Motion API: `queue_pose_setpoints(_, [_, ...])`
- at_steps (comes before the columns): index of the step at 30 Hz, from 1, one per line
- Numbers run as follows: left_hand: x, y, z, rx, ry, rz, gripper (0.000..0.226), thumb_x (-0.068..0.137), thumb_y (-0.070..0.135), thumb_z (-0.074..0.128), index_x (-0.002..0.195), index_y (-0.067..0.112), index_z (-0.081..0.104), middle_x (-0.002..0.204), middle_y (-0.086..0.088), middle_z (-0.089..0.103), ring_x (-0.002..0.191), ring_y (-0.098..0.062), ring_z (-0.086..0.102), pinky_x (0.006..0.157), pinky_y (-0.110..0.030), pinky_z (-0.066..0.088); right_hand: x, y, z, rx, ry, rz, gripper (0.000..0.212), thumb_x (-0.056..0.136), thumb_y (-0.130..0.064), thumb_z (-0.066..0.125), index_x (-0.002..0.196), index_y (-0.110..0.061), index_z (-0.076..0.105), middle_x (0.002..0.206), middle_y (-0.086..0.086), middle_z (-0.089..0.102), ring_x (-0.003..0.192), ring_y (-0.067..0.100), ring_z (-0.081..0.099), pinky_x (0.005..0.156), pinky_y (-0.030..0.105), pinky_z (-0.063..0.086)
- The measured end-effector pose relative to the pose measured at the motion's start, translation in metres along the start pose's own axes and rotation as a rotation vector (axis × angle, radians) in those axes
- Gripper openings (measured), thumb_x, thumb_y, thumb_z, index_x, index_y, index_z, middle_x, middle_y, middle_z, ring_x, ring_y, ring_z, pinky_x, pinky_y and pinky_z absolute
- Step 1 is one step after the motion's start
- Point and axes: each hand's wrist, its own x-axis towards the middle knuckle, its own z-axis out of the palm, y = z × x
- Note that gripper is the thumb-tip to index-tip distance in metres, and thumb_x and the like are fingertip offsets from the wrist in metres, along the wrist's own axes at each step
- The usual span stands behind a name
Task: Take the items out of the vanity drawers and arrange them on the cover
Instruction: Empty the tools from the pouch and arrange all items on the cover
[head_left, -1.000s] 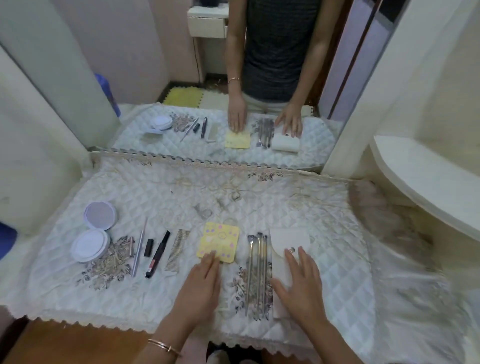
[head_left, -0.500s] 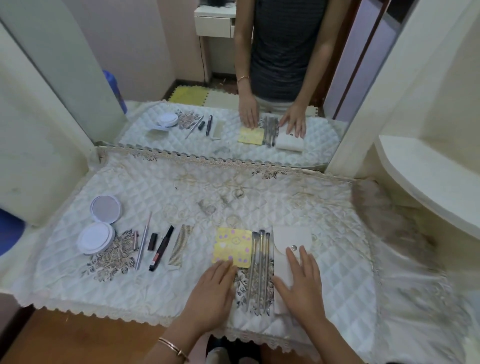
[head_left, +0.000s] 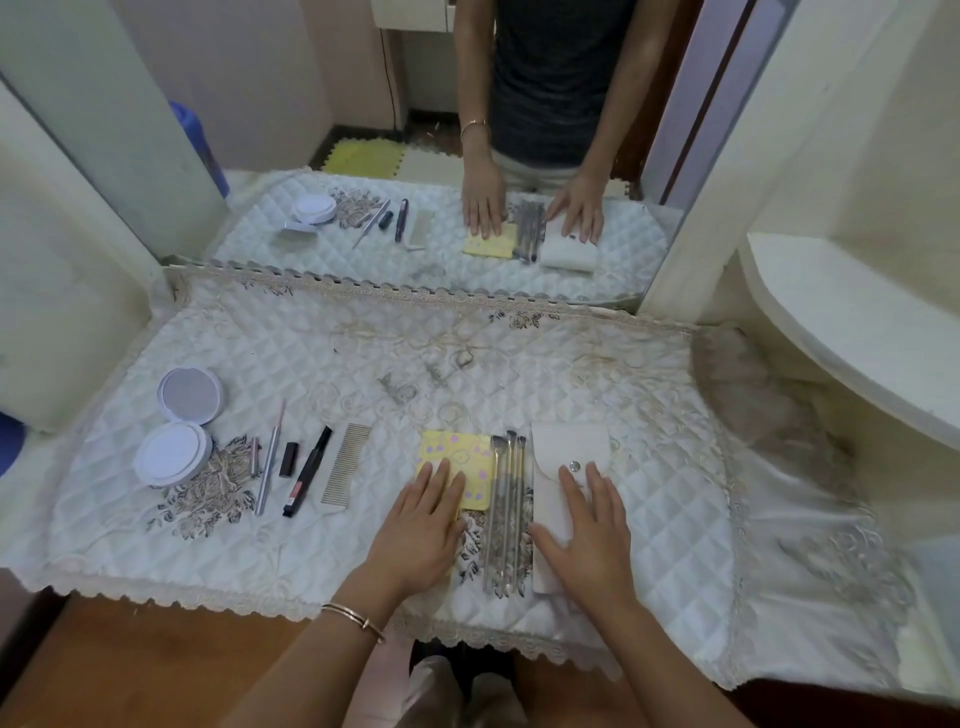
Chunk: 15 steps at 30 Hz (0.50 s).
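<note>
Both hands, left (head_left: 421, 530) and right (head_left: 587, 540), lie flat, palms down, fingers extended.

bare quilted cover (head_left: 519, 364) behind the items and at right, comb (head_left: 345, 462) to compact (head_left: 174, 452) crowding the left

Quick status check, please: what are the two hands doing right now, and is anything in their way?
Left hand flat, fingertips on yellow card. Right hand flat on white pouch. Metal tools lie between them on the cover. Nothing blocking.

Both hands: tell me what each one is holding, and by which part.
Nothing is gripped. The left hand lies flat on the yellow card's near edge; the right hand lies flat on the white pouch.
</note>
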Motion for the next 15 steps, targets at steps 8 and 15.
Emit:
queue_pose_setpoints(8, [-0.001,0.001,0.001,0.001,0.005,0.002,0.115,0.049,0.071,-0.039,0.145,0.02,-0.005,0.151,0.003,-0.019,0.136,-0.013,-0.023,0.114,-0.031,-0.007,0.0,-0.003,-0.001,-0.016,0.023,0.005,0.073,0.082,-0.045,0.059,0.143,-0.03,0.022,0.156,0.0,0.008,0.143,0.022,0.002,0.115,0.044,0.014])
queue_pose_setpoints(15, [-0.006,-0.014,-0.01,-0.036,0.054,0.06,0.092,0.07,0.067,-0.015,0.146,0.02,0.009,0.155,0.006,0.0,0.143,-0.014,-0.007,0.117,-0.034,0.001,-0.001,-0.007,-0.001,-0.101,0.076,0.018,0.076,0.076,-0.057,0.052,0.141,-0.026,0.029,0.155,0.005,0.017,0.142,0.025,0.011,0.114,0.045,0.017])
